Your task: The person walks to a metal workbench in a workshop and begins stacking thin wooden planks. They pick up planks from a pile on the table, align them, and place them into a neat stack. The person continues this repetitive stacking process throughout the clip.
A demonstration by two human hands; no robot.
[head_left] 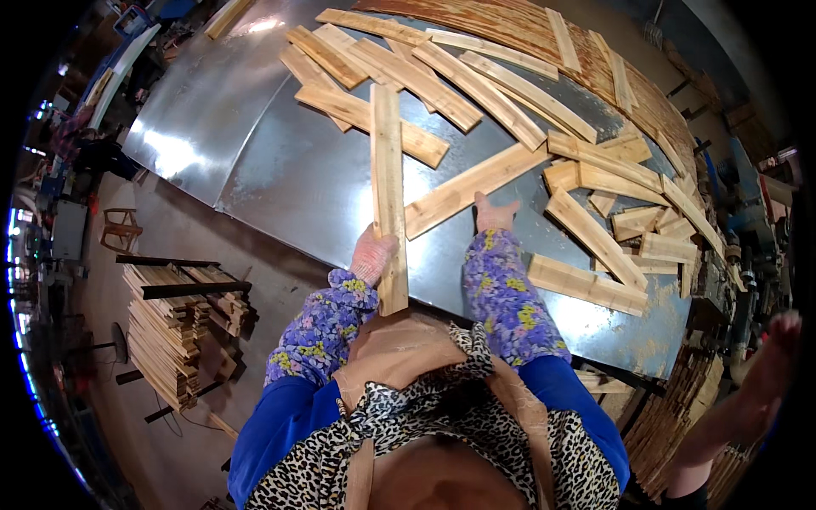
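My left hand (374,254), in a pale pink glove, is closed round the lower part of a wooden board (387,170). That board stands out lengthwise over the near edge of the metal-topped table (297,183), its far end over other boards. My right hand (495,214), also gloved, is just on the near side of a second board (476,189) lying slantwise on the metal. Its fingers look spread, with nothing in them; whether they touch that board I cannot tell. Flowered purple sleeve covers (514,293) reach up both forearms.
Several loose boards (425,81) lie crisscrossed at the far side, and shorter pieces (642,223) heap at the right. A plywood sheet (484,24) borders the far edge. Stacked slats (166,331) stand on the floor at left. Another person's arm (739,416) shows at far right.
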